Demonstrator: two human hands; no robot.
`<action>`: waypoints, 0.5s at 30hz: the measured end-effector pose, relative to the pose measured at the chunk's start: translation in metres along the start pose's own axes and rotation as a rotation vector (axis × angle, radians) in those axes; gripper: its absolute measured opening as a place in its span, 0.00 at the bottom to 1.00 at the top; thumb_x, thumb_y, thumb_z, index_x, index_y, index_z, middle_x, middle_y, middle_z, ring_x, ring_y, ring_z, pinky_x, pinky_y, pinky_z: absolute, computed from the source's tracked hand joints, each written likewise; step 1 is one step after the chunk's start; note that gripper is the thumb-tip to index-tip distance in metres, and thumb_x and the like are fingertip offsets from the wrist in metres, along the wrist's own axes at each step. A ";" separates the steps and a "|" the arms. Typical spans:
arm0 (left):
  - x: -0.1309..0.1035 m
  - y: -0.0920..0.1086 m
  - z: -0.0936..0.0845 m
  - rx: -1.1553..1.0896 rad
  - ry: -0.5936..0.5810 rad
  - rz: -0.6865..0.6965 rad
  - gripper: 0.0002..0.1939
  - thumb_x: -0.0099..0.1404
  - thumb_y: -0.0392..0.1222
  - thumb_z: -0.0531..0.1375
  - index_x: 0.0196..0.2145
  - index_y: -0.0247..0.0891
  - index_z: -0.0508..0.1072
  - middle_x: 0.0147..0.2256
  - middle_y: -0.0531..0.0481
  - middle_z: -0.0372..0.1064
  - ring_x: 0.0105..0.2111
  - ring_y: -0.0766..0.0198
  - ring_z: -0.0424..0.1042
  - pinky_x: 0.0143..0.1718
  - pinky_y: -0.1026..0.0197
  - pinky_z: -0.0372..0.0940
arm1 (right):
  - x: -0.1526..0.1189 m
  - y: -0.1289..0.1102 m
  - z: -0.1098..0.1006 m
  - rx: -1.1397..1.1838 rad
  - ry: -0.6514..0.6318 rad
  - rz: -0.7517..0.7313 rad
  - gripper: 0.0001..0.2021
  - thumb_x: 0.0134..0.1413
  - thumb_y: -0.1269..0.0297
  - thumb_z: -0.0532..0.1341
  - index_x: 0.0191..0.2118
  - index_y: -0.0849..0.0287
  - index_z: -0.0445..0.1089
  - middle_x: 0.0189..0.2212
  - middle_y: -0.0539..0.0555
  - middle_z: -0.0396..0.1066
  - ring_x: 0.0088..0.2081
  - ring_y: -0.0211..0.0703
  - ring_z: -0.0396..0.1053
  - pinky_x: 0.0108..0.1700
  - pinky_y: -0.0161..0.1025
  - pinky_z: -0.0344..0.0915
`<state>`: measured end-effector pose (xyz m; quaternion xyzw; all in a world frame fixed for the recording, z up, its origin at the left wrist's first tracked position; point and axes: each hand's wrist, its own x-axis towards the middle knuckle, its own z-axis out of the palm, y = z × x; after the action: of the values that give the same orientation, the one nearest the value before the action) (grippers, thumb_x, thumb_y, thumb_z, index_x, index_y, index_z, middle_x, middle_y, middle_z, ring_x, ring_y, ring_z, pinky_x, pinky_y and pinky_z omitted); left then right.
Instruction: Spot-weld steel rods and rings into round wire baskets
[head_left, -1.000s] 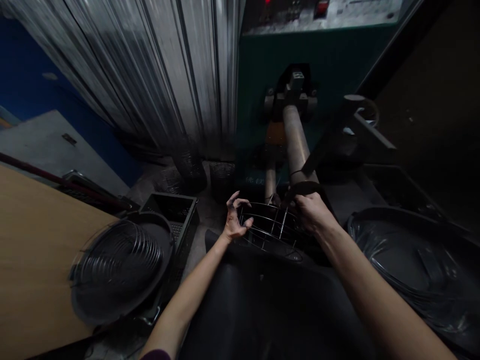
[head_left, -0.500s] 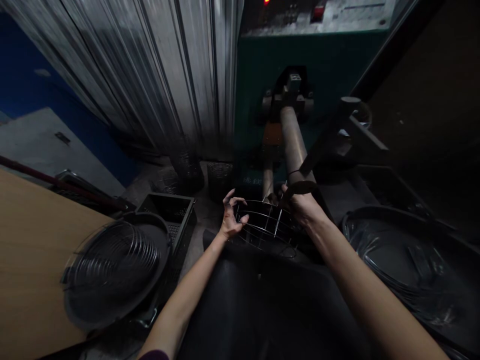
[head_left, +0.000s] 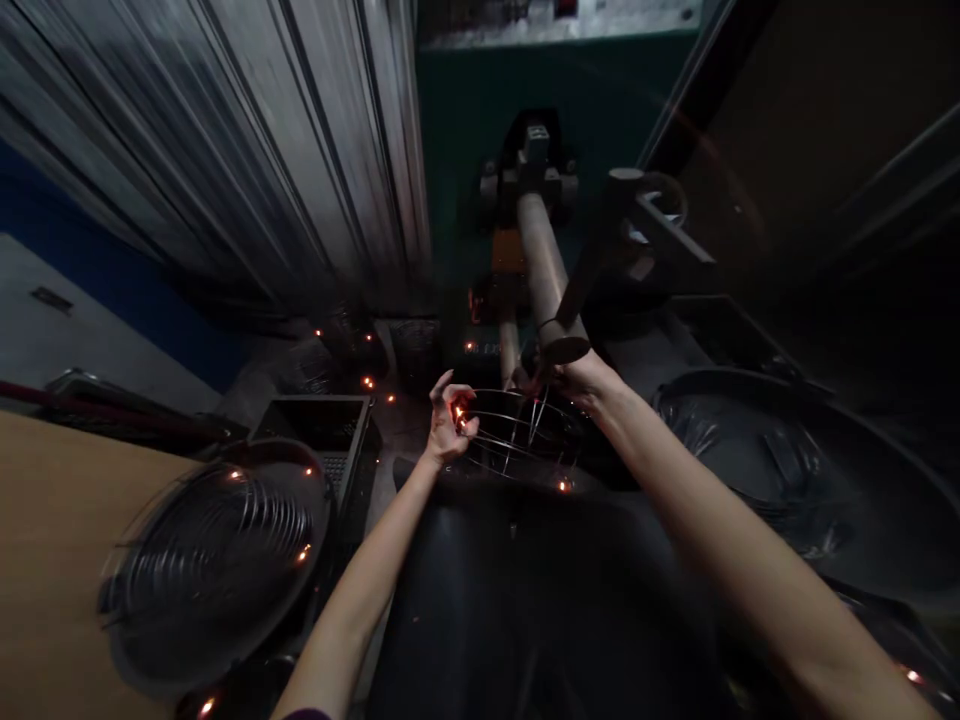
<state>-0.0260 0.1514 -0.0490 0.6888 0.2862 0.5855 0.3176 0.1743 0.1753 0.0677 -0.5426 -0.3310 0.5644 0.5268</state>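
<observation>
A round wire frame (head_left: pixel 499 425) of thin curved wires lies between my two hands, below the machine's metal cylinder (head_left: pixel 546 265). My left hand (head_left: pixel 450 422) is curled around the left edge of the frame, fingers bent over the wires. My right hand (head_left: pixel 585 380) is at the frame's right side, partly hidden behind the end of the cylinder, its fingers near an upright wire. What its fingertips hold is hidden. Orange sparks (head_left: pixel 460 412) glow by my left hand, and others are scattered in the air.
The green machine (head_left: pixel 465 150) stands ahead, with a metal bracket (head_left: pixel 626 200) on the right. On the left are a round tray (head_left: pixel 225 640) of wire rings and a black crate (head_left: pixel 360 440). Another round tray (head_left: pixel 885 500) with wires and plastic lies right.
Bright sparks have appeared around the machine, my left hand and the left tray. The view has shifted, so the machine appears further left and higher. My hands remain at the wire frame.
</observation>
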 end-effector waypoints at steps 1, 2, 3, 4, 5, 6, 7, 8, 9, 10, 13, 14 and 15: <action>-0.001 0.003 0.000 0.023 -0.018 0.023 0.38 0.57 0.41 0.59 0.59 0.45 0.43 0.41 0.47 0.62 0.40 0.60 0.66 0.42 0.52 0.64 | 0.000 -0.004 -0.004 -0.009 0.027 0.003 0.10 0.41 0.77 0.62 0.22 0.59 0.60 0.14 0.44 0.57 0.14 0.26 0.51 0.13 0.23 0.45; -0.003 0.007 0.001 0.054 -0.035 0.057 0.38 0.56 0.40 0.59 0.59 0.44 0.43 0.41 0.47 0.62 0.41 0.60 0.66 0.43 0.51 0.64 | -0.001 -0.008 -0.009 -0.021 0.044 0.012 0.10 0.43 0.76 0.62 0.23 0.60 0.60 0.14 0.44 0.57 0.13 0.26 0.51 0.12 0.23 0.44; -0.005 0.010 0.002 0.096 -0.050 0.099 0.38 0.55 0.39 0.58 0.59 0.42 0.43 0.42 0.46 0.63 0.41 0.59 0.67 0.45 0.50 0.63 | -0.003 -0.013 -0.014 -0.036 0.054 0.028 0.09 0.45 0.76 0.62 0.23 0.60 0.60 0.14 0.45 0.58 0.13 0.26 0.51 0.12 0.23 0.44; -0.008 0.014 0.003 0.142 -0.063 0.149 0.39 0.54 0.39 0.58 0.59 0.41 0.43 0.42 0.46 0.63 0.42 0.58 0.67 0.47 0.48 0.62 | -0.008 -0.016 -0.019 -0.052 0.060 0.051 0.08 0.48 0.75 0.62 0.24 0.61 0.61 0.15 0.46 0.59 0.13 0.26 0.52 0.12 0.23 0.44; -0.012 0.018 0.005 0.181 -0.072 0.203 0.39 0.54 0.39 0.58 0.59 0.40 0.43 0.41 0.45 0.63 0.42 0.58 0.66 0.48 0.48 0.61 | -0.014 -0.020 -0.025 -0.067 0.060 0.080 0.07 0.50 0.74 0.61 0.25 0.61 0.63 0.16 0.47 0.60 0.13 0.26 0.52 0.12 0.23 0.45; -0.017 0.022 0.008 0.210 -0.079 0.254 0.39 0.53 0.39 0.58 0.59 0.40 0.44 0.41 0.45 0.64 0.42 0.57 0.66 0.47 0.48 0.61 | -0.021 -0.022 -0.031 -0.077 0.055 0.111 0.06 0.52 0.73 0.61 0.26 0.62 0.64 0.16 0.47 0.61 0.13 0.26 0.52 0.12 0.23 0.45; -0.023 0.026 0.010 0.224 -0.087 0.294 0.39 0.53 0.39 0.58 0.59 0.40 0.45 0.42 0.44 0.64 0.42 0.57 0.65 0.45 0.48 0.61 | -0.030 -0.022 -0.037 -0.082 0.049 0.141 0.06 0.54 0.71 0.61 0.27 0.63 0.66 0.17 0.47 0.61 0.13 0.26 0.51 0.12 0.24 0.45; -0.031 0.030 0.013 0.230 -0.101 0.325 0.39 0.52 0.39 0.58 0.59 0.41 0.46 0.42 0.44 0.65 0.41 0.57 0.65 0.43 0.50 0.62 | -0.039 -0.021 -0.044 -0.082 0.046 0.172 0.06 0.54 0.70 0.61 0.28 0.64 0.67 0.16 0.47 0.60 0.13 0.25 0.49 0.12 0.24 0.45; -0.041 0.033 0.016 0.235 -0.121 0.347 0.38 0.52 0.39 0.58 0.59 0.42 0.47 0.43 0.44 0.65 0.40 0.57 0.64 0.42 0.51 0.62 | -0.048 -0.018 -0.051 -0.076 0.041 0.202 0.06 0.54 0.69 0.62 0.29 0.64 0.68 0.16 0.46 0.58 0.13 0.25 0.48 0.12 0.24 0.44; -0.052 0.036 0.019 0.241 -0.149 0.360 0.37 0.51 0.39 0.58 0.58 0.43 0.49 0.43 0.44 0.66 0.40 0.57 0.64 0.40 0.51 0.61 | -0.057 -0.014 -0.058 -0.068 0.028 0.237 0.07 0.53 0.68 0.64 0.28 0.64 0.68 0.16 0.45 0.57 0.13 0.25 0.47 0.12 0.24 0.43; -0.089 0.044 0.026 0.304 -0.282 0.353 0.34 0.50 0.42 0.58 0.56 0.43 0.55 0.43 0.44 0.68 0.39 0.57 0.63 0.40 0.51 0.58 | -0.081 0.007 -0.076 -0.028 -0.053 0.352 0.14 0.44 0.65 0.70 0.22 0.62 0.63 0.15 0.43 0.52 0.15 0.26 0.45 0.13 0.25 0.42; -0.101 0.046 0.028 0.336 -0.318 0.344 0.33 0.50 0.42 0.57 0.54 0.43 0.57 0.42 0.44 0.68 0.38 0.56 0.63 0.40 0.51 0.57 | -0.087 0.014 -0.081 -0.028 -0.091 0.368 0.18 0.42 0.64 0.71 0.20 0.60 0.59 0.14 0.43 0.50 0.15 0.26 0.45 0.13 0.26 0.42; -0.111 0.048 0.030 0.373 -0.338 0.330 0.31 0.49 0.42 0.57 0.53 0.43 0.59 0.42 0.45 0.69 0.38 0.56 0.63 0.39 0.52 0.57 | -0.093 0.021 -0.084 -0.040 -0.123 0.368 0.20 0.41 0.62 0.71 0.19 0.59 0.57 0.14 0.42 0.48 0.16 0.27 0.44 0.14 0.27 0.43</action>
<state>-0.0117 0.0325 -0.0845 0.8602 0.2160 0.4435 0.1291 0.2364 0.0654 0.0559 -0.5689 -0.2690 0.6765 0.3826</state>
